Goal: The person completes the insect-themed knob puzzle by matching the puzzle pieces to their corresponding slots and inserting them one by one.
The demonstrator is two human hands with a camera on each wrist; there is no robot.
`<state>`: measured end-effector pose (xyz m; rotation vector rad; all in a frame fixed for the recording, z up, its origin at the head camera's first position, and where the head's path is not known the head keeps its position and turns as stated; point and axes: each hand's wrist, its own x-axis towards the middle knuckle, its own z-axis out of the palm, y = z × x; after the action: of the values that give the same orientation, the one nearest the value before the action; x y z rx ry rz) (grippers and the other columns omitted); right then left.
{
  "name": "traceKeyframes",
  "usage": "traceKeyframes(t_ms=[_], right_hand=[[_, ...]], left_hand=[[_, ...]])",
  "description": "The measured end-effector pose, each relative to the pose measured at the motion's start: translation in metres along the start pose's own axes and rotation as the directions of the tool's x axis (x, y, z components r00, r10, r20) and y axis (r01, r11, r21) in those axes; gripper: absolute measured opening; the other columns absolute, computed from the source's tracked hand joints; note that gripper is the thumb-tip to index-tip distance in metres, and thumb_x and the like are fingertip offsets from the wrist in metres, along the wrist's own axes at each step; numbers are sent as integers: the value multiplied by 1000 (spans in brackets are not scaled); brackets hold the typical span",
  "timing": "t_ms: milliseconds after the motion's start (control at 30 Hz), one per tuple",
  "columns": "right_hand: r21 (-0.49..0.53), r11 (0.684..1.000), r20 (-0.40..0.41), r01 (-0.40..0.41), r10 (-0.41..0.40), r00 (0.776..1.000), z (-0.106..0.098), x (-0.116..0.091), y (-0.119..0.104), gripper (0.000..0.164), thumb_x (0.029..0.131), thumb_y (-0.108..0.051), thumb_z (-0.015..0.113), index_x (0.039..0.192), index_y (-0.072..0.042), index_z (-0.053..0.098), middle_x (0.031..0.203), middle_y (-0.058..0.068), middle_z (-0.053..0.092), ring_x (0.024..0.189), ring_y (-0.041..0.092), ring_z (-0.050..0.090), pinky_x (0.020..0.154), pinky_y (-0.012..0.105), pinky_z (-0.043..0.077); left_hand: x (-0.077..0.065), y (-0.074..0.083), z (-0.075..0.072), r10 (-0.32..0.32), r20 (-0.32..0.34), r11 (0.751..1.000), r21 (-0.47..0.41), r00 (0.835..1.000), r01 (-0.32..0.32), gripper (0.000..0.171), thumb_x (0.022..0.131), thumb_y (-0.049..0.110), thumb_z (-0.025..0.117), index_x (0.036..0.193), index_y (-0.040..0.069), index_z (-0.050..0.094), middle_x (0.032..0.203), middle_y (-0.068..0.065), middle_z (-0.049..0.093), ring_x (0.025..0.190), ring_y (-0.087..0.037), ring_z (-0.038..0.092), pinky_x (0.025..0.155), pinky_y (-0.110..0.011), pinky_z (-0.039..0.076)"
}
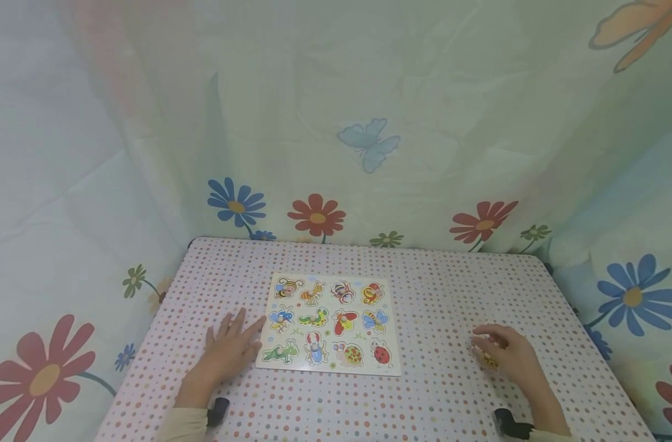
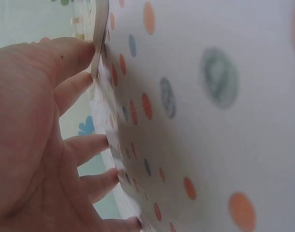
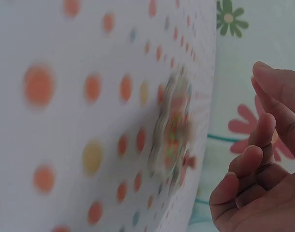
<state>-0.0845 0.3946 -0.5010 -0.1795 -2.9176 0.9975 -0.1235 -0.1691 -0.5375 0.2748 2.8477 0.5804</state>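
A white insect puzzle board (image 1: 363,336) lies on the table, with rows of colourful bugs such as a red ladybug (image 1: 380,354) and a green caterpillar (image 1: 312,318). My left hand (image 1: 231,350) rests palm down at its left side, fingers spread. In the left wrist view the thumb and one fingertip meet the board's edge (image 2: 100,36), while other fingertips touch the tablecloth. Off to the right, my right hand (image 1: 507,353) hovers with loosely bent fingers and holds nothing. Below it lies a knobbed puzzle piece (image 3: 172,133), blurred, with a second piece (image 3: 186,166) partly hidden behind.
A dotted cloth (image 1: 435,294) covers the table. Behind it and at both sides hangs a curtain (image 1: 291,123) printed with flowers and butterflies, close to the table's back edge. A black wrist strap mount (image 1: 218,411) sits at the left wrist, another (image 1: 509,423) at the right.
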Motion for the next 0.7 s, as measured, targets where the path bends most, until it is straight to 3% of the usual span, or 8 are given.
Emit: traceKeyframes(t_ms=[33,167,300,433,567,700], right_hand=[[-13,1000,-1,-25,25,1000,-2,-2,4,33,99,-31,66,117,-2,69,101,14,59,79,22,50,58,33,45],[-29,997,12,-76,77,997,-7,-6,17,43,98,-39,65,118,0,69,110,20,64,82,22,53,59,31,44],[-15,986,67,-167,168,983,-8,-8,27,53,95,-47,67,119,0,68,123,25,62,96,30,58,67,35,48],[32,970,114,-240,235,965,-5,-8,31,58,90,-50,71,119,0,68,124,25,60,104,35,57,73,40,50],[60,964,117,-260,252,961,-2,-8,32,60,88,-50,74,118,1,67,122,25,60,105,37,56,77,48,50],[44,969,98,-241,236,967,0,-9,35,55,89,-46,75,116,1,68,121,25,60,103,36,56,76,47,50]], left_hand=[[0,0,0,0,1,1000,-1,1000,0,55,104,36,50,157,30,35,165,-19,9,148,-49,0,109,-75,-6],[-2,0,-2,10,-6,1000,-2,1000,-10,55,104,35,50,157,29,36,165,-19,10,148,-49,1,109,-75,-5],[-3,0,-3,28,-18,1000,0,999,-28,53,104,34,50,156,29,38,164,-20,12,148,-49,3,109,-76,-3],[-4,0,-3,35,-26,999,-2,999,-35,53,104,34,50,156,28,38,164,-21,13,148,-50,5,109,-76,-3],[-4,0,-2,37,-26,999,-3,999,-37,54,104,35,51,156,28,38,164,-21,13,147,-50,5,109,-76,-3],[-4,-1,-1,34,-24,999,-4,999,-34,54,104,35,51,156,29,38,164,-21,12,147,-50,5,109,-76,-3]])
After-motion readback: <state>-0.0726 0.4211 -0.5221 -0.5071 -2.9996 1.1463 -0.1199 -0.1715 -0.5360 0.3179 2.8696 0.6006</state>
